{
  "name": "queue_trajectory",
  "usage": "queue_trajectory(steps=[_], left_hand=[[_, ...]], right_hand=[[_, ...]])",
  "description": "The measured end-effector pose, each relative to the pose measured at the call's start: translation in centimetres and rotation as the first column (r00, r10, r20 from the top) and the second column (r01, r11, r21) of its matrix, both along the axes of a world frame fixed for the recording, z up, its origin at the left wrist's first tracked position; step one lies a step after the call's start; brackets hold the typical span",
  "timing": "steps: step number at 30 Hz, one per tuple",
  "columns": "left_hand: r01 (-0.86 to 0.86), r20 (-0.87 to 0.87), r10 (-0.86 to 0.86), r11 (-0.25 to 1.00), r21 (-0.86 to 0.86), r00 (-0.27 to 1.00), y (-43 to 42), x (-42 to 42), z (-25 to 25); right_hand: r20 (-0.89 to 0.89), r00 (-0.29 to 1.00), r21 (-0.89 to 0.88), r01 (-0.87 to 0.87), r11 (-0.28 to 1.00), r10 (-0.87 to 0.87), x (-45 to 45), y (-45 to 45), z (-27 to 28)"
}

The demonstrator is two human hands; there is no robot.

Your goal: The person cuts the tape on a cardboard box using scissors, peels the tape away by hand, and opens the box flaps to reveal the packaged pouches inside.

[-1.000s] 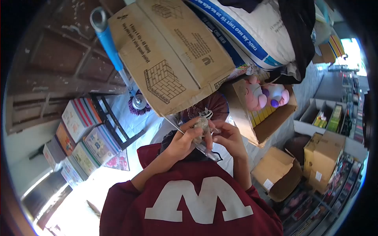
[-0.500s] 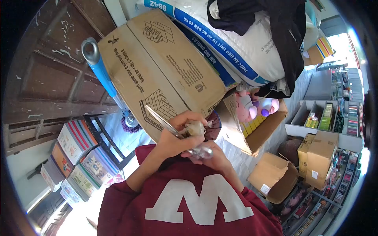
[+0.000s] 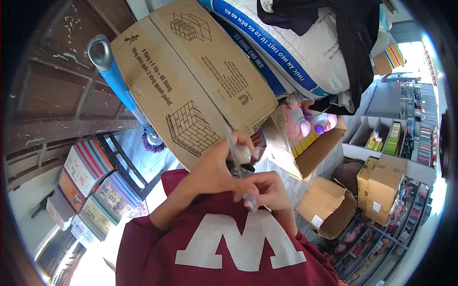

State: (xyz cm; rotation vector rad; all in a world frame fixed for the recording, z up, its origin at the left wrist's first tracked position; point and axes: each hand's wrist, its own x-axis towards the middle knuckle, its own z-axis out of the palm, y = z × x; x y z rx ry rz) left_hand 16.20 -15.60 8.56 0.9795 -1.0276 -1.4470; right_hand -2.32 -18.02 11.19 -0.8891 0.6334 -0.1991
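My left hand [image 3: 212, 167] is closed in front of my chest, its fingers curled around a pale roundish bundle [image 3: 242, 155] that looks wrapped in clear plastic. A thin, silvery stick-like thing [image 3: 233, 148] rises between my hands, blurred, its tip over the cardboard box. Below it, my right hand [image 3: 267, 189] pinches a clear, shiny end [image 3: 250, 202] near the sweater. Whether this end and the silvery stick are one piece, I cannot tell. Something dark and glossy [image 3: 257, 143] shows behind the fingers, mostly hidden.
A large cardboard box [image 3: 191, 76] lies ahead, beside white feed sacks [image 3: 305, 62]. On the left stands a blue-handled brush [image 3: 117, 78] near stacked books [image 3: 88, 164]. To the right are an open carton [image 3: 315, 157] with pink plush toys [image 3: 296, 124], more boxes [image 3: 327, 205] and shelving [image 3: 381, 248].
The silvery stick has swung from leaning left to nearly upright. My right hand has come out from behind the left and moved right, bringing the clear end lower.
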Motion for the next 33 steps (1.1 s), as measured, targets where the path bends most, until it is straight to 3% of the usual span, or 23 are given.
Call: queue_trajectory(steps=[2,4,5,6,7,9,10,13,21,33], left_hand=[[0.006,0.027,-0.009,0.994,0.109,1.000,-0.6,1.6,0.1],[-0.264,0.462,0.188,0.959,0.104,0.867,-1.0,3.2,-0.9],[-0.387,0.646,0.260,0.920,0.059,0.717,-1.2,4.0,-1.8],[-0.496,0.725,0.388,0.865,-0.074,0.569,-1.4,5.1,-2.9],[-0.576,0.771,0.501,0.788,-0.217,0.394,-1.6,6.1,-4.1],[-0.609,0.840,0.543,0.664,-0.433,-0.005,-1.7,7.6,-6.3],[-0.586,0.822,0.531,0.605,-0.538,-0.206,-1.7,7.8,-7.0],[-0.616,0.810,0.563,0.582,-0.531,-0.166,-1.8,7.6,-7.7],[-0.641,0.775,0.616,0.539,-0.546,-0.142,-1.8,8.2,-7.9],[-0.648,0.784,0.608,0.548,-0.529,-0.125,-1.6,8.3,-7.9]], right_hand=[[0.017,0.985,-0.087,0.171,0.981,-0.171,-1.7,-0.1,-1.1],[-0.093,0.942,-0.261,0.291,0.921,-0.324,-3.2,-0.6,-1.6],[-0.130,0.916,-0.394,0.305,0.867,-0.381,-3.9,-0.8,-2.0],[-0.207,0.881,-0.485,0.286,0.826,-0.426,-4.4,-0.9,-2.1],[-0.289,0.894,-0.470,0.180,0.864,-0.343,-5.4,-1.1,-2.6],[-0.442,0.882,-0.410,-0.033,0.911,-0.167,-7.5,-1.3,-4.1],[-0.484,0.866,-0.333,-0.051,0.942,-0.124,-7.6,-1.1,-4.5],[-0.575,0.816,-0.289,-0.130,0.948,-0.063,-7.1,-1.1,-6.2],[-0.489,0.866,-0.239,-0.018,0.971,-0.104,-5.3,-2.1,-8.0],[-0.477,0.872,-0.222,0.004,0.975,-0.112,-4.7,-2.5,-8.3]])
